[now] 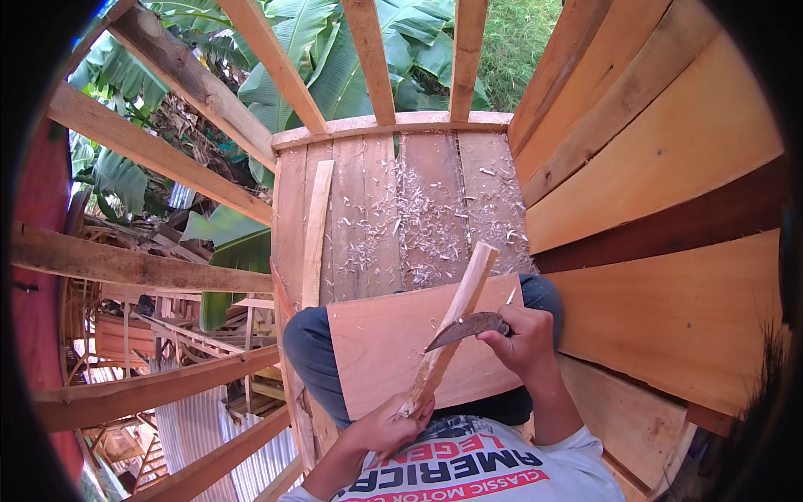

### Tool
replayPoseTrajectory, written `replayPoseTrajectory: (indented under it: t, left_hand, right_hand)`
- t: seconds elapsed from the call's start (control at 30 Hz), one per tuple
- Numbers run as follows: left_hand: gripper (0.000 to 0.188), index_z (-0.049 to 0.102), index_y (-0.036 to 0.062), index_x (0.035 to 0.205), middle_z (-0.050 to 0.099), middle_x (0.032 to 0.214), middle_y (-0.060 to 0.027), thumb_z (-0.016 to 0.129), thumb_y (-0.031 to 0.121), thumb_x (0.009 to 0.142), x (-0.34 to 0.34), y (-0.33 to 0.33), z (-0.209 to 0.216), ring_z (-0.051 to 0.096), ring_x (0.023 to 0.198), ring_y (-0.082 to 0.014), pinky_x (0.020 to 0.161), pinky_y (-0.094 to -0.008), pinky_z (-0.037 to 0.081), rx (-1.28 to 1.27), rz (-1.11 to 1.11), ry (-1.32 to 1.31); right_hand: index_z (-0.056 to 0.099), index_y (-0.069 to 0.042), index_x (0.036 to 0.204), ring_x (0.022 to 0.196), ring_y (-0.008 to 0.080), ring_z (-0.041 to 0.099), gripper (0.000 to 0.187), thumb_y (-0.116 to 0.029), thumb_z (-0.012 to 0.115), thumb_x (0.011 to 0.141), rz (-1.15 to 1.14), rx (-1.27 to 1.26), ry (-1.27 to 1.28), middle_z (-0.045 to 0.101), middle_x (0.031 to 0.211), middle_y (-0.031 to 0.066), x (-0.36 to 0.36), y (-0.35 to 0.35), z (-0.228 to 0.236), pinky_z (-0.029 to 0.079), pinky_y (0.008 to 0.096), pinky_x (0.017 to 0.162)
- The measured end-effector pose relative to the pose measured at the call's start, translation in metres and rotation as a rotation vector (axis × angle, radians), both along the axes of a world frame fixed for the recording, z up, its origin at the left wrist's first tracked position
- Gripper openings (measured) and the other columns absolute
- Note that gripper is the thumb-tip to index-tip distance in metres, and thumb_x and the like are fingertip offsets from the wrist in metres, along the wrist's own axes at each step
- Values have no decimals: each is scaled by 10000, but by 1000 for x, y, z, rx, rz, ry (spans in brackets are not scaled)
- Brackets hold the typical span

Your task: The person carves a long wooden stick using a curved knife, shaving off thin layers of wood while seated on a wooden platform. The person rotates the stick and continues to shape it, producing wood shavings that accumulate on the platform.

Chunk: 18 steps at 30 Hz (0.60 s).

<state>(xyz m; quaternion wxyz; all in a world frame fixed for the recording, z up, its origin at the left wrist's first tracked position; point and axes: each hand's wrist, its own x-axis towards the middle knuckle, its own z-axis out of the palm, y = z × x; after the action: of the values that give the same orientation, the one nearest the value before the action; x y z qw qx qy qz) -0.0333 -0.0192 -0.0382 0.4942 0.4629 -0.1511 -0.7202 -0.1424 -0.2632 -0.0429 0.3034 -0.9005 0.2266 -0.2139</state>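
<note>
My left hand [391, 424] is closed around the near end of a rough wooden stick [468, 289], which slants up and away to the right. In my right hand [524, 336] is a knife [462, 329] with a broad, dark, curved blade. That blade lies across the middle of the stick, and its handle is mostly hidden in my fist. A thin pale pointed piece [510, 296] sticks up just beyond my right fingers; what it belongs to I cannot tell. Under the stick, a flat wooden board [376, 335] rests across my crossed legs.
Curled wood shavings [431, 222] are scattered over the plank floor [351, 192]. A loose wooden strip [317, 230] lies along its left side. Spaced wooden bars [167, 159] rail the left and far sides, with banana leaves [335, 75] beyond. A wall of wide planks [644, 151] rises close on the right.
</note>
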Motion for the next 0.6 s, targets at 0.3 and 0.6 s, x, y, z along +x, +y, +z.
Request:
replayPoseTrajectory:
  t: [0.3, 0.6]
  left_hand:
    - [197, 406, 50, 903, 411, 768, -17, 496, 78, 730, -2, 6, -2, 386, 574, -80, 492, -218, 350, 60, 40, 155]
    - [203, 374, 76, 906, 386, 751, -16, 469, 47, 729, 3, 13, 1, 359, 550, -83, 486, -226, 341, 82, 113, 235]
  right_hand:
    - [494, -57, 571, 460, 292, 525, 627, -644, 636, 738, -98, -91, -30, 470, 498, 103, 9, -11, -1, 383, 354, 427]
    - [499, -47, 587, 470, 298, 515, 668, -688, 585, 755, -99, -82, -98, 468, 515, 103, 30, -4, -8, 382, 360, 440]
